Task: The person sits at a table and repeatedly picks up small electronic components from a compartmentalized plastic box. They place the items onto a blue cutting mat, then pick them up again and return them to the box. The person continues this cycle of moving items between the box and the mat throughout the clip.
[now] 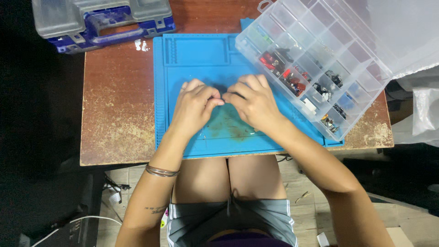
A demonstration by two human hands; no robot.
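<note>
My left hand (193, 105) and my right hand (253, 101) meet fingertip to fingertip over the middle of a blue work mat (201, 59). Both hands are curled, and their fingers pinch together around something very small that stays hidden between them. The mat lies on a worn reddish-brown table (116, 110). A ring shows on my left hand and thin bangles sit on that wrist.
A clear plastic compartment box (315, 64) with small red, black and blue parts lies tilted at the mat's right, its lid open behind. A grey and blue tool case (103, 20) sits at the table's far left corner. Plastic bags lie at the right.
</note>
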